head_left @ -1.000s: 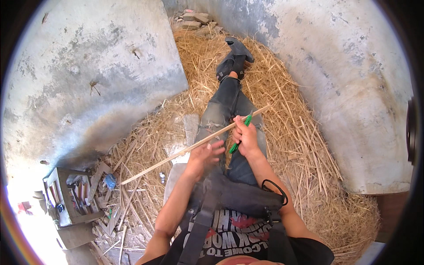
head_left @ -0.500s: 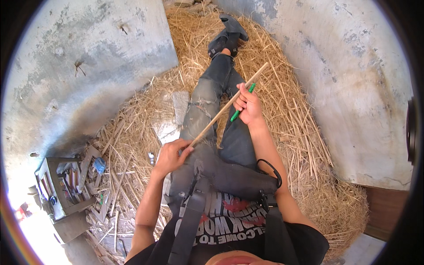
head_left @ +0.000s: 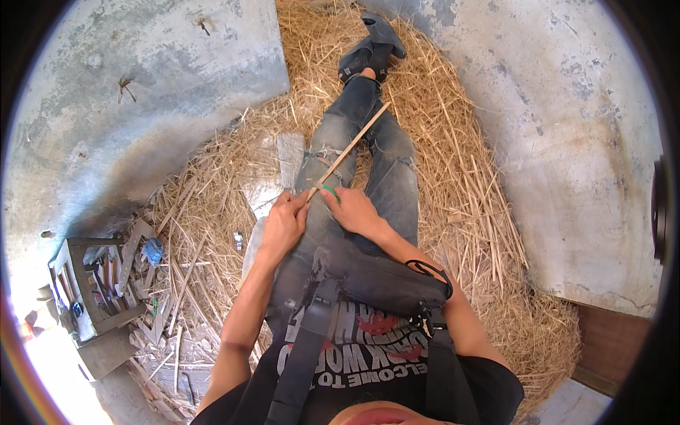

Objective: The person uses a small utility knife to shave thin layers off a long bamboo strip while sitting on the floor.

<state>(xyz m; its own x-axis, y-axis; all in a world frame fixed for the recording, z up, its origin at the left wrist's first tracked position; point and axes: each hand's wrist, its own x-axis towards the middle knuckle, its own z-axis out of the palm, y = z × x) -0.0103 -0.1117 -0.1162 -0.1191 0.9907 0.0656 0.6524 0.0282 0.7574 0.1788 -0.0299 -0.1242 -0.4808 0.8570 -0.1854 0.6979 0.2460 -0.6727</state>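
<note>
A thin, straight wooden stick slants over my thighs, its far end pointing up and right. My left hand pinches its near end between thumb and fingers. Right beside it, my right hand is closed on a slim green pen-like tool, mostly hidden by the fingers. The tool's visible part lies close to the stick's near end; whether they touch I cannot tell. My outstretched legs in worn dark jeans lie under both hands.
Straw and wood splinters cover the floor around my legs. Weathered walls stand on both sides. At lower left are a wooden box holding several tools and a crumpled blue plastic piece. A black waist bag rests on my lap.
My right hand has come down and left along the stick to its near end, beside my left hand, keeping the green tool. My left hand has moved slightly up and right.
</note>
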